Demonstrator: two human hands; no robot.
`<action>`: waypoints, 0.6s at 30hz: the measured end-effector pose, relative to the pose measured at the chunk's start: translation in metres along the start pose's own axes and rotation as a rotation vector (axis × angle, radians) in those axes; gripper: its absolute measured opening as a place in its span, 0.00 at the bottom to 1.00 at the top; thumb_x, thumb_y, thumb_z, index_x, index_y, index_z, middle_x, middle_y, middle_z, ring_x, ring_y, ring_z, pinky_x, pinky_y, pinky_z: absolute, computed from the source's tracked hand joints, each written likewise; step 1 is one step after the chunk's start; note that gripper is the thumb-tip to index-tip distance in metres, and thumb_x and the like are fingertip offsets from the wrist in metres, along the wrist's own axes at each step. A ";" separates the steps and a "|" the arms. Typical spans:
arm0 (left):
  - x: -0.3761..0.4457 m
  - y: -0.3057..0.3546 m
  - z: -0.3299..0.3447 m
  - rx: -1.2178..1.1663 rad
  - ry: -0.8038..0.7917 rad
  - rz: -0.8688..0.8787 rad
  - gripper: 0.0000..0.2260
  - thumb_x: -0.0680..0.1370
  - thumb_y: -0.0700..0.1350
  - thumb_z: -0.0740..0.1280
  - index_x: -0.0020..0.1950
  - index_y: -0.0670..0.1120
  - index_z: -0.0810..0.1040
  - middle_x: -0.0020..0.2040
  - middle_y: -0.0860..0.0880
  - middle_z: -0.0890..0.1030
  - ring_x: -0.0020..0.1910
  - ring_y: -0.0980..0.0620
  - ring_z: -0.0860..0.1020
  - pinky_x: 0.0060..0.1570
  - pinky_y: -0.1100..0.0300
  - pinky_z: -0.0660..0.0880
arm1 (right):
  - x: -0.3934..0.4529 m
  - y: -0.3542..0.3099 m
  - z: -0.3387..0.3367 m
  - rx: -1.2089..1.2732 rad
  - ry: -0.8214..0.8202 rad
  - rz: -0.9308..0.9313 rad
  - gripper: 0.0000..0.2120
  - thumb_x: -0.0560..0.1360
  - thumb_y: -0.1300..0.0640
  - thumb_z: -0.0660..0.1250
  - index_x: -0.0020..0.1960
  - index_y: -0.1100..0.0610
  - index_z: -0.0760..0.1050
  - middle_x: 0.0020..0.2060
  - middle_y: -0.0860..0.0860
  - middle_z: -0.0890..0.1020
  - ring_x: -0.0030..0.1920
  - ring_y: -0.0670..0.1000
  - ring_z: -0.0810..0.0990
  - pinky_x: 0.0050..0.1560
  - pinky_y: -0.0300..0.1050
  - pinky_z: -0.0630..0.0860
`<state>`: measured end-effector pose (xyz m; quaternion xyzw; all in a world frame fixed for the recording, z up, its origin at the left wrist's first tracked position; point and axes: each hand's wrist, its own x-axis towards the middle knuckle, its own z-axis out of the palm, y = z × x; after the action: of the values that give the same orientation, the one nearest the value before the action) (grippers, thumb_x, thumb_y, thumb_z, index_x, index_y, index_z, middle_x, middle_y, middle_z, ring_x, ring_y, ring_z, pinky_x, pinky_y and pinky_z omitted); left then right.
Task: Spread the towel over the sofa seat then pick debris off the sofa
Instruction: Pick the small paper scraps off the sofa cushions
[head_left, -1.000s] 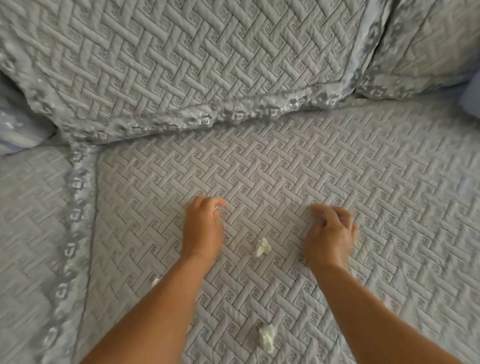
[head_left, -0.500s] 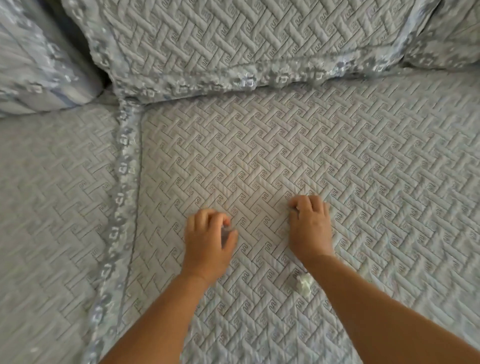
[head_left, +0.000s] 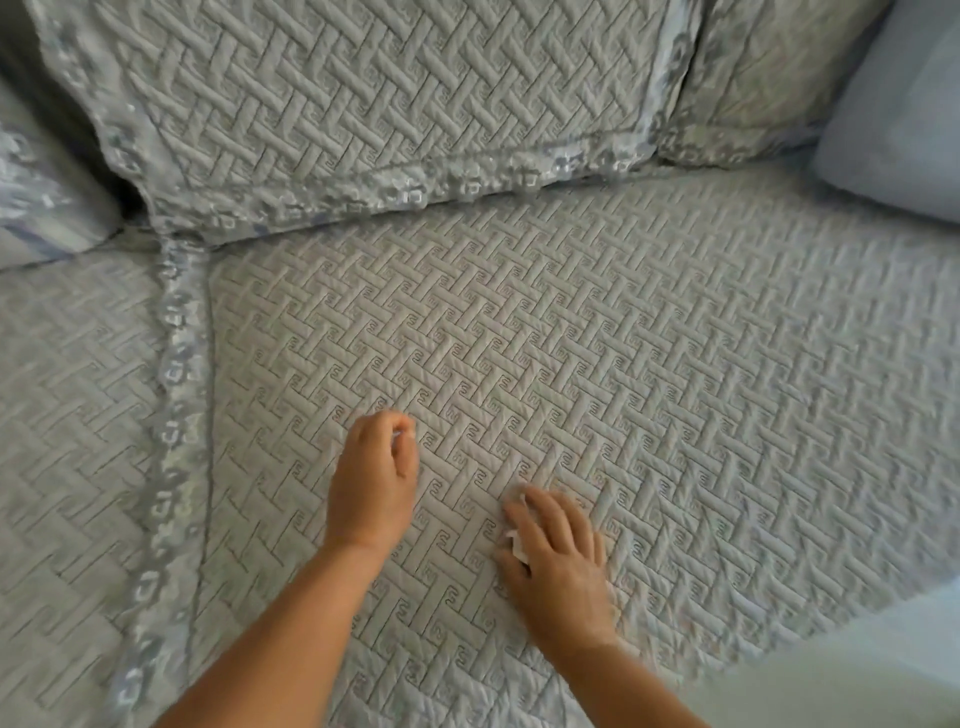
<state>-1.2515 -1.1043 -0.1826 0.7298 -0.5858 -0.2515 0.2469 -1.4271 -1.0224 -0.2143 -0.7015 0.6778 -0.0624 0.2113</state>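
Debris-picking looks to be the step in hand: the quilted towel (head_left: 597, 364) already lies spread over the sofa seat, its padded basket-weave stitching smooth. The right hand (head_left: 558, 553) curls its fingers round a crumpled white paper scrap (head_left: 518, 544), low on the fabric. The left hand (head_left: 375, 486) is curled, seemingly pinching something small and pale, though blur hides it. Next, I judge, calls for lifting the scrap clear.

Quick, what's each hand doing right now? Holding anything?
Left hand: fingers curled, pinching a tiny pale scrap.
Right hand: fingers gripping a white paper scrap against the sofa cover.
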 end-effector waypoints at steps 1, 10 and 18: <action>-0.003 0.003 0.002 -0.009 -0.002 0.017 0.07 0.80 0.43 0.57 0.49 0.44 0.74 0.50 0.50 0.73 0.43 0.55 0.73 0.34 0.73 0.64 | 0.005 -0.002 0.000 -0.004 0.025 -0.011 0.16 0.72 0.45 0.63 0.60 0.44 0.71 0.59 0.44 0.76 0.61 0.51 0.67 0.57 0.52 0.75; -0.001 0.084 0.011 -0.116 0.051 0.077 0.14 0.80 0.44 0.56 0.40 0.40 0.74 0.33 0.45 0.76 0.31 0.49 0.72 0.28 0.58 0.67 | 0.058 -0.008 -0.089 0.350 0.128 0.220 0.10 0.80 0.63 0.52 0.57 0.53 0.67 0.51 0.52 0.76 0.36 0.52 0.76 0.29 0.43 0.72; -0.046 0.244 -0.005 -0.378 0.022 0.192 0.13 0.81 0.46 0.54 0.42 0.43 0.75 0.33 0.53 0.75 0.31 0.59 0.72 0.30 0.71 0.66 | 0.000 0.005 -0.216 0.762 0.578 0.331 0.05 0.79 0.55 0.54 0.52 0.49 0.68 0.39 0.48 0.75 0.32 0.45 0.70 0.32 0.36 0.66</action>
<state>-1.4354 -1.1052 -0.0151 0.6141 -0.5923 -0.3241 0.4087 -1.5129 -1.0686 -0.0211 -0.4116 0.7399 -0.4627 0.2628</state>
